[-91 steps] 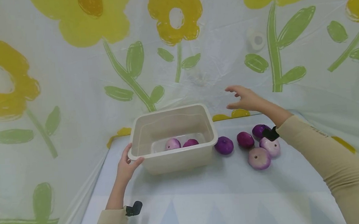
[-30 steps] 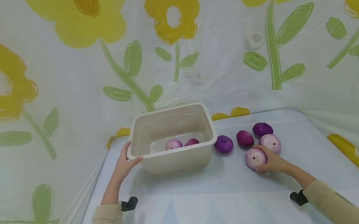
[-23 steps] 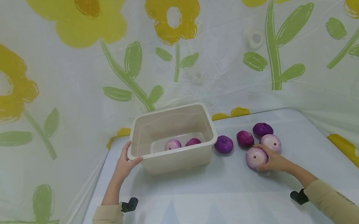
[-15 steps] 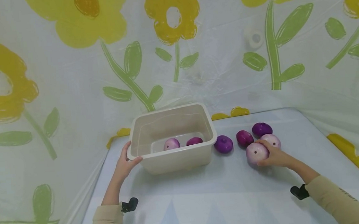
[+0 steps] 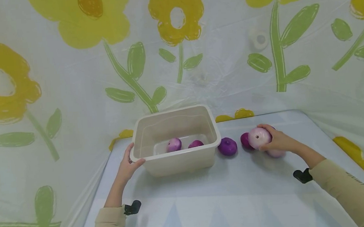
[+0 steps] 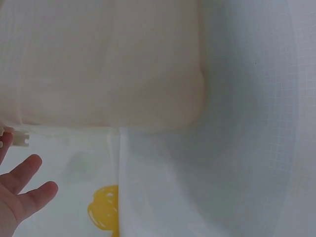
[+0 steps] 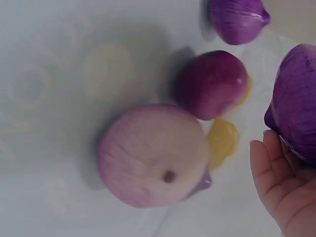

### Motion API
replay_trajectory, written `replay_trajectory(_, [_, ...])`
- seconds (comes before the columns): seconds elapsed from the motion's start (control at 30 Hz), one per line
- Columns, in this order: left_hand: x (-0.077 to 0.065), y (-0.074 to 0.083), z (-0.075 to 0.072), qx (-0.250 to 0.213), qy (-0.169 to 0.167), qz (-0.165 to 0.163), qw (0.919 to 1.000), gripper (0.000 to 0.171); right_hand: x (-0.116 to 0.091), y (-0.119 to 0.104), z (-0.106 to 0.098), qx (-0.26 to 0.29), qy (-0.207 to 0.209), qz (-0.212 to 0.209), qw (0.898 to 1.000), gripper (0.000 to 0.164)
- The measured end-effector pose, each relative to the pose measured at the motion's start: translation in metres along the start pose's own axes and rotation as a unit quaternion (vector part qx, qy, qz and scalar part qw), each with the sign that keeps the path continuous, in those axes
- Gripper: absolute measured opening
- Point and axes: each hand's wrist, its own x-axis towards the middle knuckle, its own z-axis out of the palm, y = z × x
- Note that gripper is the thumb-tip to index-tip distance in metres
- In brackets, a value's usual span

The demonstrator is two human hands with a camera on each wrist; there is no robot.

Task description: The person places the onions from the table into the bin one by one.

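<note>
My left hand (image 5: 127, 170) grips the near left corner of the beige plastic bin (image 5: 180, 160), thumb on the front rim. In the left wrist view, fingers (image 6: 37, 192) show below the bin wall. Inside lie a pale purple onion (image 5: 174, 145) and a magenta onion (image 5: 195, 144), partly hidden by the front wall. My right hand (image 5: 279, 140) holds another pale onion (image 5: 258, 138) raised above the table; its purple underside fills the right edge of the right wrist view. Below it are a second pale onion (image 7: 143, 158) and a magenta onion (image 7: 212, 86).
Against the bin's right side sits a dark purple onion (image 5: 227, 146). Another dark onion is almost hidden behind my right hand. A flower-printed curtain (image 5: 216, 56) hangs behind the white-covered table (image 5: 187, 203).
My right hand came down from above the back edge, took the nearest pale onion and lifted it. The onions in the bin rocked slightly. My left hand stays at the rim.
</note>
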Motion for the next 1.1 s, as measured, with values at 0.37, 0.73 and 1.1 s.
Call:
replay_trajectory(0.37, [-0.002, -0.001, 0.002, -0.008, 0.002, -0.006, 0.9999, 0.086, 0.019, -0.035, -0.036, -0.001, -0.008, -0.015, 1.0, 0.083])
replay_trajectory(0.73, [0.0, 0.001, 0.002, -0.014, -0.007, -0.024, 0.9996, 0.086, 0.042, -0.074, -0.061, -0.02, -0.005, -0.037, 0.999, 0.084])
replay_trajectory(1.1, [-0.004, 0.012, 0.0, -0.023, -0.008, -0.023, 0.9994, 0.084, 0.066, -0.118, -0.068, -0.026, -0.015, -0.046, 0.998, 0.084])
